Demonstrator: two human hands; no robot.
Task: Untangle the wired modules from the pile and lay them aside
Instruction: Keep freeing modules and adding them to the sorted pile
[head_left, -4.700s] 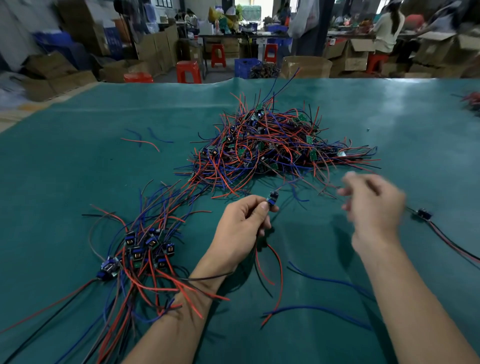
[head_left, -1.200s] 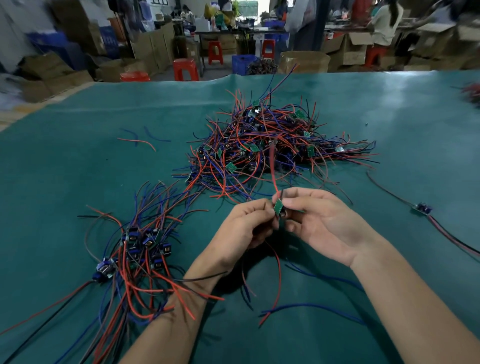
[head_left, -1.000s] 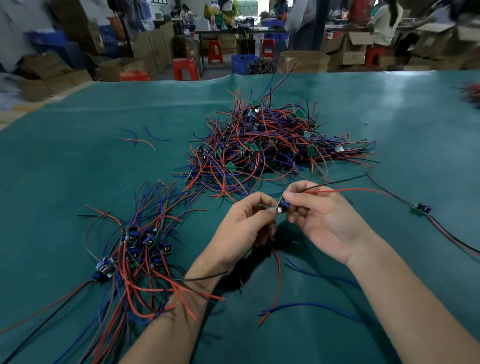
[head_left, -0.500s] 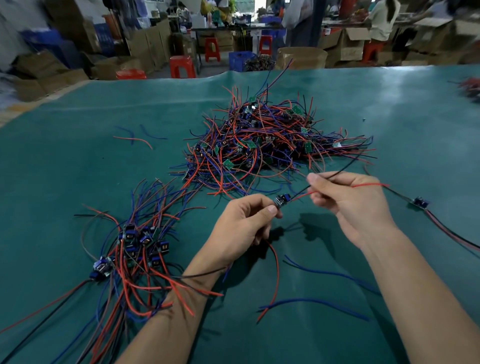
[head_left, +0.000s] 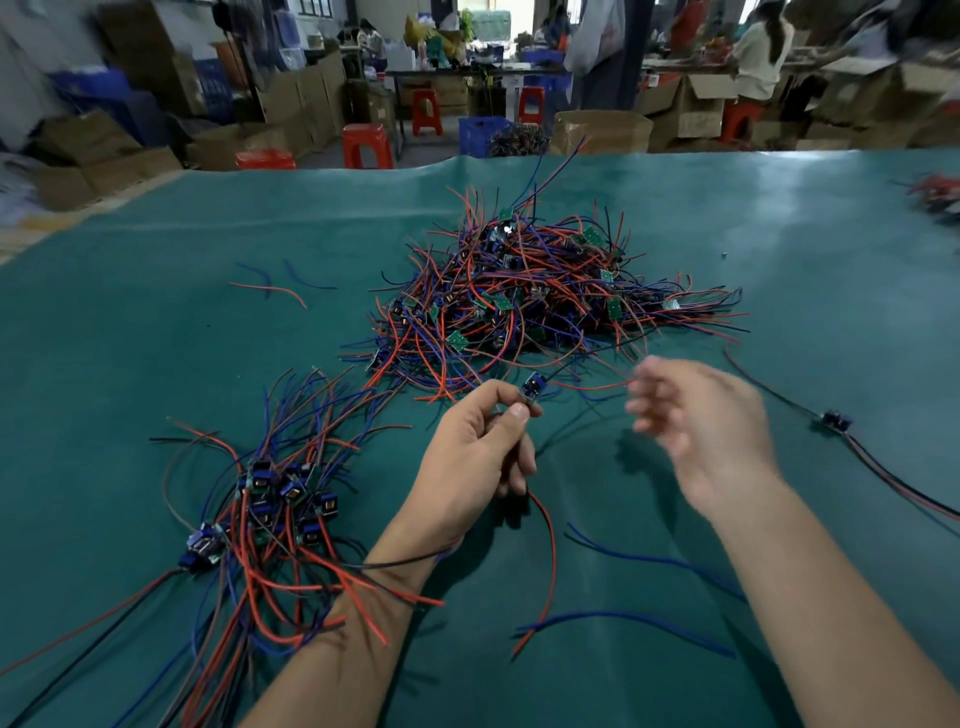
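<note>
A tangled pile (head_left: 519, 306) of red, blue and black wires with small green and blue modules lies mid-table. My left hand (head_left: 478, 457) pinches one blue module (head_left: 533, 388) between thumb and forefinger, just in front of the pile. Its red and blue wires hang down under the hand, and a red wire (head_left: 592, 386) runs right toward my right hand (head_left: 701, 431). That hand is motion-blurred, with fingers spread and loose, and grips nothing I can see. A laid-aside bundle of modules (head_left: 280, 493) lies to the left, its wires crossing my left forearm.
The green table mat (head_left: 156, 338) carries a single module (head_left: 836, 420) with red and black wires at the right. Loose blue wires (head_left: 649, 561) lie between my arms, and stray wires (head_left: 270, 286) at far left. Cardboard boxes, red stools and people fill the background beyond the table.
My right hand has let the module's wires slip from its pinch and spread its fingers, dropping slightly. My left hand keeps the module in the same place.
</note>
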